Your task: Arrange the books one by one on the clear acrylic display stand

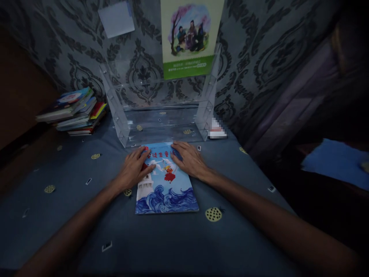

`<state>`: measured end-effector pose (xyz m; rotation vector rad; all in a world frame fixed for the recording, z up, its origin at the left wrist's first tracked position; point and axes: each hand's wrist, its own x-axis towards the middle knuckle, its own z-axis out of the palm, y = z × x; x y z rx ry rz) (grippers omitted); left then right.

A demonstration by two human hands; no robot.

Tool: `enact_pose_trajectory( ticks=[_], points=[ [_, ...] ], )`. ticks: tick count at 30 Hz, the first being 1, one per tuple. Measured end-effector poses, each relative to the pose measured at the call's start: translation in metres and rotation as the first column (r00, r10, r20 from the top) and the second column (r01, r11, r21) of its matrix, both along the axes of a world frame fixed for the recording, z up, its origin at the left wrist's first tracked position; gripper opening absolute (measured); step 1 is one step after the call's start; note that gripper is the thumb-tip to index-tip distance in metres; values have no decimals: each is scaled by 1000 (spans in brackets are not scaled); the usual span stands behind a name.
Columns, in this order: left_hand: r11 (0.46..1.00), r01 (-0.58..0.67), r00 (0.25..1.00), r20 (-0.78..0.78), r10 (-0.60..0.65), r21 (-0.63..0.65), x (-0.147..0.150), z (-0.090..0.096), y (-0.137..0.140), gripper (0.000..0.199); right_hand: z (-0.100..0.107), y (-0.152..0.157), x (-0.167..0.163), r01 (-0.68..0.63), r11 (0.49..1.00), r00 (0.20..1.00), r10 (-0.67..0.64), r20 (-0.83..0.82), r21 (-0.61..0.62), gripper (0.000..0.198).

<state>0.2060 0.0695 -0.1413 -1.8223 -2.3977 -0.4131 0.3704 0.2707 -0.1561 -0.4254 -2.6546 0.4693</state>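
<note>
A closed children's book (167, 192) with a blue wave cover, a white lighthouse and a red-dressed figure lies flat on the dark patterned cloth. My left hand (135, 166) rests on its upper left edge, fingers spread over the cover. On the upper right side lies my right hand (188, 158), its fingers stretched out across the corner. Just behind the book stands a clear plastic rack (161, 104) with stepped side panels. A green and cream book (190, 42) with a picture of three figures is upright at the rack's top right.
Several books (77, 109) are stacked unevenly at the back left. A white card (117, 19) is against the patterned wall. Right of the rack sits a small blurred white item (217, 129). Beyond the right edge of the cloth (242, 231) lies a blue sheet (337, 161).
</note>
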Motion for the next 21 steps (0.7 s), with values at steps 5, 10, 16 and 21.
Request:
enact_pose_trajectory(
  ticks=[5, 10, 16, 21],
  points=[
    [999, 12, 1000, 1, -12, -43, -6, 2, 1, 55, 2, 5, 6, -58, 996, 998, 60, 26, -67, 43],
    [998, 4, 1000, -13, -5, -56, -7, 0, 2, 58, -3, 7, 21, -115, 989, 993, 117, 16, -93, 47],
    [999, 23, 1000, 2, -23, -33, -9, -5, 2, 58, -4, -4, 55, -214, 971, 977, 213, -28, -103, 45],
    [999, 19, 1000, 2, -19, -38, -10, -6, 2, 60, 0, -21, 83, -259, 962, 964, 252, -82, -90, 37]
  ],
)
